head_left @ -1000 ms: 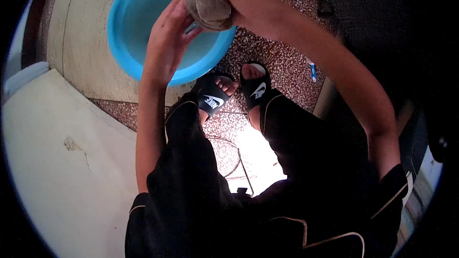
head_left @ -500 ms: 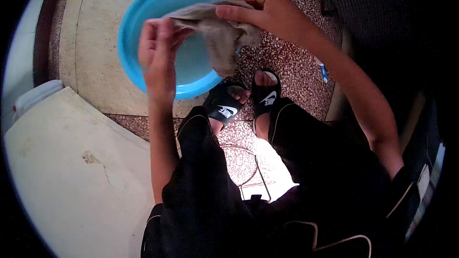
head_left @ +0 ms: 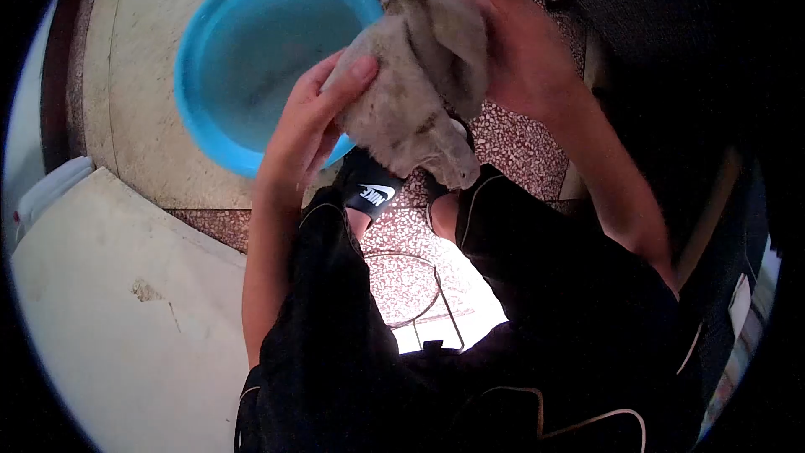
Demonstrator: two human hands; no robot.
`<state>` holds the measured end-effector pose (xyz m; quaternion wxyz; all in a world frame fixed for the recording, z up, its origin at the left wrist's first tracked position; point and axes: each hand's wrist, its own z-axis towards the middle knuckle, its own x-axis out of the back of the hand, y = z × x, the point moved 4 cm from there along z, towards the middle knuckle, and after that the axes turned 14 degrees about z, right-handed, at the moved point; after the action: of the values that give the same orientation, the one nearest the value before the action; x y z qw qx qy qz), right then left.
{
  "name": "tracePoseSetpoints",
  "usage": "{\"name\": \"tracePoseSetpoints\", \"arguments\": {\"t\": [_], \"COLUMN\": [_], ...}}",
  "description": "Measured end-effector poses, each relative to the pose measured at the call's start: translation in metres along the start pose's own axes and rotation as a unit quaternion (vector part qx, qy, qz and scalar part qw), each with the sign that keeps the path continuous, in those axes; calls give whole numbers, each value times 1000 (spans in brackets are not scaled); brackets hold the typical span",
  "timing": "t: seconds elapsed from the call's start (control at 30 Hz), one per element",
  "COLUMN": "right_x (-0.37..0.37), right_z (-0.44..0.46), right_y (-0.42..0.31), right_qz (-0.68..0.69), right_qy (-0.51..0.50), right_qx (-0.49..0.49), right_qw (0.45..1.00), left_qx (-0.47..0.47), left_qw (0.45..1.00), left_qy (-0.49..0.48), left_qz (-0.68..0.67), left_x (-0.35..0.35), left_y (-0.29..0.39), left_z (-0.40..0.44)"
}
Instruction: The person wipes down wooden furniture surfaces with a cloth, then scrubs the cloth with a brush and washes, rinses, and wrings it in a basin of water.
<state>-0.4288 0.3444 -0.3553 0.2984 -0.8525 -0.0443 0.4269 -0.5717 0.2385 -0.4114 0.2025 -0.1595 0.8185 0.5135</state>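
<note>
A damp-looking, stained greyish-beige cloth (head_left: 398, 92) hangs spread out over my feet, beside a light-blue basin (head_left: 194, 75). My left hand (head_left: 314, 117) pinches the cloth's left edge, thumb on the near face and fingers behind. At the cloth's right side, my right hand (head_left: 528, 54) is open with the thumb stretched up and away; the palm side touches the fabric, and its other fingers are mostly hidden behind it. Cloudy water (head_left: 277, 59) stands in the basin.
Black slippers (head_left: 369, 189) are on my feet, on a speckled red-and-white floor (head_left: 528, 151). A thin wire ring stand (head_left: 438, 285) shows between my legs. At left is a pale worn surface (head_left: 126, 302); a dark woven surface (head_left: 646, 42) rises at right.
The cloth has moved from over the basin rightward and closer to me, and is now spread wider. My right thumb has lifted off it; my left hand has followed rightward, holding its edge.
</note>
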Motion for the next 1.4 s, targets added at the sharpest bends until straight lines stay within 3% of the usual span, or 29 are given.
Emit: {"name": "tracePoseSetpoints", "arguments": {"t": [0.07,0.1,0.17,0.23,0.27,0.37,0.4,0.47,0.5,0.53,0.57,0.63,0.67,0.7,0.73,0.87,0.93,1.03,1.07,1.13,1.27,1.33,1.37,1.4], "right_x": [0,0,3,22,33,59,61,71,82,91,105,111,103,99,100,103,98,120,125,129,100,105,109,117], "right_z": [-9,-15,-22,-28,-31,-46,-51,-60,-64,-66,-67,-71,-70,-67,-69,-76,-77,-73,-72,-73,-81,-86,-86,-79], "right_y": [-2,-6,-15,-25,-33,-41,-37,-29,-13,1,19,48,48,48,42,10,1,26,26,21,-20,-28,-30,-23], "right_qz": [-17,-200,-371,-486,-485,-414,-267,-112,117,337,339,358,360,118,-134,-65,-32,-19,-19,-46,-145,-237,-268,-243], "right_qy": [8,52,98,161,167,182,161,139,80,13,14,-127,-126,3,133,153,258,296,296,197,123,146,152,59], "right_qx": [50,105,158,56,56,30,35,45,19,-8,-8,3,3,-21,-45,-23,2,-24,-29,-12,55,67,71,79], "right_qw": [999,973,910,857,857,891,949,983,990,941,941,925,924,993,981,986,966,955,955,979,980,958,949,965], "left_qx": [-29,-63,-105,-129,-156,-136,-122,-81,-33,14,55,76,93,95,84,43,42,65,72,91,25,-99,-46,-48], "left_qw": [998,996,988,984,978,979,979,981,987,987,985,986,987,987,989,990,989,984,986,986,985,993,987,987], "left_qy": [9,56,108,121,136,135,143,162,158,155,151,126,100,99,99,136,143,166,150,134,170,5,148,147], "left_qz": [-48,-42,-37,-6,22,69,81,72,17,-40,-60,-74,-86,-85,-72,-17,-15,0,15,31,3,-64,-46,-47], "left_x": [-2,1,9,12,14,16,12,4,3,3,4,13,17,20,23,30,33,50,52,52,53,73,63,66], "left_y": [-2,3,12,19,21,21,25,22,13,4,-3,-16,-22,-24,-25,-14,-12,-27,-32,-37,-11,-7,-3,-1], "left_z": [3,2,-2,-6,-7,-7,-8,-13,-12,-11,-10,-8,-7,-8,-8,-18,-20,-19,-17,-22,-25,-32,-36,-32]}}
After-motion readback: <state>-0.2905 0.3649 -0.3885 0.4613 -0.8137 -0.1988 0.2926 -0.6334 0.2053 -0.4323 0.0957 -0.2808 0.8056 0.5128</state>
